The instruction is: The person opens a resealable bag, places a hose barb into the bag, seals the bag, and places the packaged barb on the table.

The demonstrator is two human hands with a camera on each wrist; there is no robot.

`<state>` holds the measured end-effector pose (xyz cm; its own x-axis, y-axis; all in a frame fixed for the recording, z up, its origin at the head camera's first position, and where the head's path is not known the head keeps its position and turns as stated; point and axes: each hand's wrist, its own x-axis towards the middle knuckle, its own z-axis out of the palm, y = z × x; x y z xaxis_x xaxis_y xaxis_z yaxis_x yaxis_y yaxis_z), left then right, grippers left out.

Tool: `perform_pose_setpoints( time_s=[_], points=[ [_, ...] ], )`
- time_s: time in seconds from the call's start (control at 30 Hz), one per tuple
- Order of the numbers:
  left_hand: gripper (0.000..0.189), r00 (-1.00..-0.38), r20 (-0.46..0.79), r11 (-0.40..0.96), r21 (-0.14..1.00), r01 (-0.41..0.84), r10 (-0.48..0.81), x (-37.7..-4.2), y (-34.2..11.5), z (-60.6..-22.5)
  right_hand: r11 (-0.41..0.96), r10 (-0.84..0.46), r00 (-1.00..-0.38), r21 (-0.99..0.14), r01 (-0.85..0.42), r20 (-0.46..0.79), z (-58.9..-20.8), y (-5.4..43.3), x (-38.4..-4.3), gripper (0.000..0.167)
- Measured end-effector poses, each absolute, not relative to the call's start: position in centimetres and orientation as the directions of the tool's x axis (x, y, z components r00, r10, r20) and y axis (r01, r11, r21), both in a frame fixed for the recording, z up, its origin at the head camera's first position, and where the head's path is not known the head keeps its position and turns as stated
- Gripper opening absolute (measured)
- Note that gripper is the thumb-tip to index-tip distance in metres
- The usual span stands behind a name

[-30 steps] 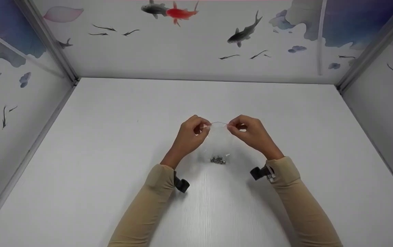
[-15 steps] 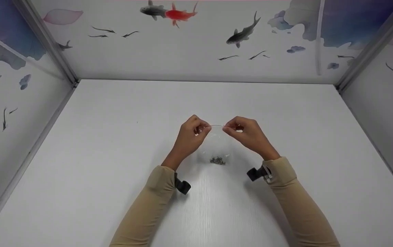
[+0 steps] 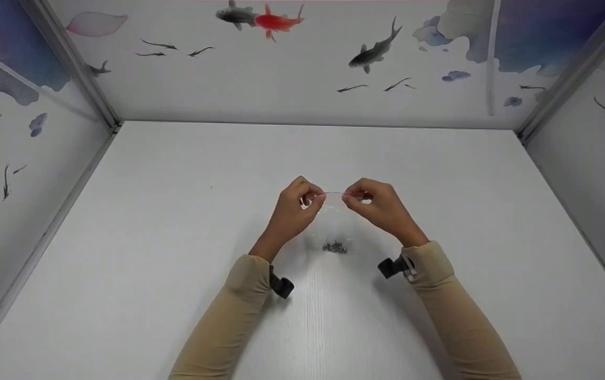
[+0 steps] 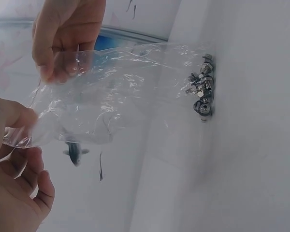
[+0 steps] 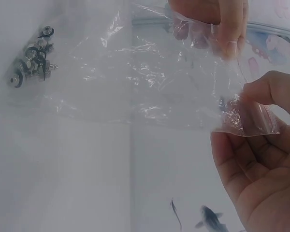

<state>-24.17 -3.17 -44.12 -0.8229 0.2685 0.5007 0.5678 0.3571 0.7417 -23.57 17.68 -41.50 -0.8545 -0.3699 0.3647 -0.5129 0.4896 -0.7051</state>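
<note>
A clear plastic bag (image 4: 111,92) hangs upright between my two hands, its top edge stretched from one to the other. My left hand (image 3: 294,206) pinches one top corner between thumb and fingers. At the opposite corner, my right hand (image 3: 381,206) pinches the film the same way. Several small shiny metal screws with dark washers (image 5: 34,58) lie heaped in the bottom of the bag. In the head view this metal pile (image 3: 335,247) shows below and between the hands, close over the table.
A white table (image 3: 149,253) lies under the arms. White panels printed with fish (image 3: 373,53) enclose its back and sides, joined by grey metal corner posts (image 3: 70,58). Black wrist cameras (image 3: 282,287) sit at both cuffs.
My right hand has moved slightly left, toward the left hand, narrowing the gap between them. The bag's top edge has gone from an open arc to a nearly straight line.
</note>
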Motion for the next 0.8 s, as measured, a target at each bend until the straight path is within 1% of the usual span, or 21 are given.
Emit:
perform_pose_setpoints(
  time_s=[0.3,0.6,0.8],
  points=[
    [0.012,-0.816,0.503,0.325,0.75,0.576,0.285,-24.02,-2.93,-44.25,0.509,-0.364,-0.86,-0.696,-0.506,0.359,-41.44,16.98,-23.53,0.016],
    [0.01,-0.794,0.526,0.307,0.735,0.605,0.306,-23.93,-2.85,-44.16,0.521,-0.354,-0.845,-0.666,-0.534,0.401,-41.41,16.71,-23.53,0.013],
    [0.012,-0.776,0.54,0.282,0.727,0.626,0.326,-24.0,-2.97,-44.22,0.53,-0.346,-0.853,-0.668,-0.522,0.391,-41.45,16.71,-23.69,0.014]
  ],
)
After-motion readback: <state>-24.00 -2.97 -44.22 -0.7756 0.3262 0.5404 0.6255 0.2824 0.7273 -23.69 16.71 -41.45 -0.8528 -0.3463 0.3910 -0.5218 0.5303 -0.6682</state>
